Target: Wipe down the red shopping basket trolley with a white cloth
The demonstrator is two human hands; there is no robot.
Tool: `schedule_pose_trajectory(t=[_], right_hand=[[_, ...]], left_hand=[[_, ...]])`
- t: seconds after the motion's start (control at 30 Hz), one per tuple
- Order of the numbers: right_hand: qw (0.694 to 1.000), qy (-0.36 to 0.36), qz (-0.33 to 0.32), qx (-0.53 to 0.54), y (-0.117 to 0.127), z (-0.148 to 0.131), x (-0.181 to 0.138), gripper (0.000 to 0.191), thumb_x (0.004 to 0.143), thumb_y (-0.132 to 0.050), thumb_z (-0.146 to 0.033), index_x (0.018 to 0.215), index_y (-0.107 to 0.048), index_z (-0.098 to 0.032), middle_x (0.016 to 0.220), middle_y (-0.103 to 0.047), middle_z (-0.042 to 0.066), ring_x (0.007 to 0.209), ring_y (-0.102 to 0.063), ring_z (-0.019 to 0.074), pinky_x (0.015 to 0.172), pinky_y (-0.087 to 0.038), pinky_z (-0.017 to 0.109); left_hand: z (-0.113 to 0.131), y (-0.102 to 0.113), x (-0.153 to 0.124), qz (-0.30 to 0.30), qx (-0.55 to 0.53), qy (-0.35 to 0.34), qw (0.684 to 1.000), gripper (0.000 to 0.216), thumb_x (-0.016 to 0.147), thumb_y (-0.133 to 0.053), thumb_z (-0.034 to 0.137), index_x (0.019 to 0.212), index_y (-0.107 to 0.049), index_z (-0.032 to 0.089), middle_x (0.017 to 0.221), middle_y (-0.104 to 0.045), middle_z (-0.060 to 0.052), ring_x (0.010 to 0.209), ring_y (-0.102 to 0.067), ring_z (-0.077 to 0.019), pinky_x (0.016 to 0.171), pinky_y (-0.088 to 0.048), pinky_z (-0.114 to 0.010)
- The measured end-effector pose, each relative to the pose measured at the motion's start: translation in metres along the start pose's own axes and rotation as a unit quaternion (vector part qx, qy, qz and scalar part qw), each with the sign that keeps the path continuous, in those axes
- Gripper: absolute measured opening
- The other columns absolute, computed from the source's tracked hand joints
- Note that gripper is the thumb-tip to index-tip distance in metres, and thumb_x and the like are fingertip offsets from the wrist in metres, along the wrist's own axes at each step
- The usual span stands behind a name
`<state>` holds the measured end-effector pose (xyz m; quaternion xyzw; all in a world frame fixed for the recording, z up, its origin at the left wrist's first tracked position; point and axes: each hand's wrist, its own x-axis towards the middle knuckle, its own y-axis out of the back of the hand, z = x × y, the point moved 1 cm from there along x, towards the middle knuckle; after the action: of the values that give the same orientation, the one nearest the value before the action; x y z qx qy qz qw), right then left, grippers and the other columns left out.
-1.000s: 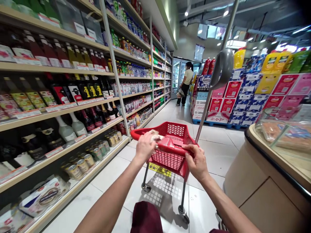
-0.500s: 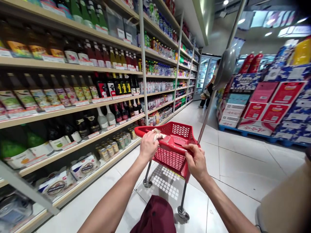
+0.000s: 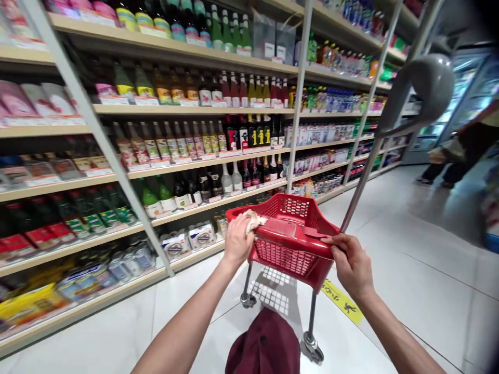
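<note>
A red plastic shopping cart (image 3: pixel 286 208) on metal legs with casters stands in front of me. My left hand (image 3: pixel 237 240) is closed over the left part of its red handle. A crumpled cream-coloured cloth or tissue (image 3: pixel 255 222) sticks out from under those fingers and lies against the handle. At the handle's right end, my right hand (image 3: pixel 353 264) has its thumb and fingers closed on the rim. A thin red flat piece (image 3: pixel 315 232) lies by its fingertips; whether it is loose or part of the cart, I cannot tell.
Shelves of bottles (image 3: pixel 249 134) run along the left side. A grey pole (image 3: pixel 360 182) with a rounded grey head (image 3: pixel 424 88) rises at the cart's right corner. A yellow floor sticker (image 3: pixel 345 304) lies beside the cart. Farther along the aisle stands a person (image 3: pixel 463 150), partly blurred.
The view has swung left, so more shelving shows and the boxed stacks have mostly left the frame. My right hand has shifted outward along the rim. The left keeps its place on the handle.
</note>
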<state>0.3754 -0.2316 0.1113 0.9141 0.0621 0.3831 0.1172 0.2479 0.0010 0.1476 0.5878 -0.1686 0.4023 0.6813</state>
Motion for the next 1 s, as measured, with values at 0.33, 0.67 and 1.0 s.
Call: schedule_pose_trajectory(t=[0.33,0.67,1.0], right_hand=[[0.996,0.067,-0.042,0.04,-0.069,-0.039,-0.01,0.014,0.072,-0.044,-0.026,0.084,-0.051,-0.022,0.073,-0.066,0.001,0.073,-0.059,0.0185,0.075,-0.041,0.035],[0.976,0.198,-0.081,0.041,-0.143,-0.088,-0.024,0.022,0.077,-0.04,-0.018,0.093,-0.054,-0.02,0.084,-0.066,0.002,0.076,-0.058,0.0161,0.08,-0.035,0.035],[0.972,0.214,-0.074,0.069,-0.128,-0.067,-0.017,0.013,0.078,-0.048,-0.022,0.088,-0.057,-0.021,0.078,-0.066,0.001,0.072,-0.057,0.0157,0.078,-0.037,0.033]], left_hand=[[0.033,0.026,-0.025,-0.061,-0.002,-0.127,0.99,0.037,0.072,-0.048,0.017,0.108,-0.054,0.019,0.115,-0.059,-0.005,0.112,-0.047,-0.0182,0.101,-0.033,-0.038],[-0.02,0.067,-0.036,-0.046,0.08,-0.076,0.993,0.03,0.073,-0.047,0.02,0.102,-0.057,0.018,0.108,-0.062,-0.006,0.109,-0.051,-0.0192,0.102,-0.03,-0.042],[-0.046,0.088,-0.046,0.031,0.119,0.027,0.992,0.027,0.077,-0.044,0.02,0.098,-0.059,0.02,0.107,-0.064,-0.004,0.105,-0.054,-0.0195,0.107,-0.014,-0.05]])
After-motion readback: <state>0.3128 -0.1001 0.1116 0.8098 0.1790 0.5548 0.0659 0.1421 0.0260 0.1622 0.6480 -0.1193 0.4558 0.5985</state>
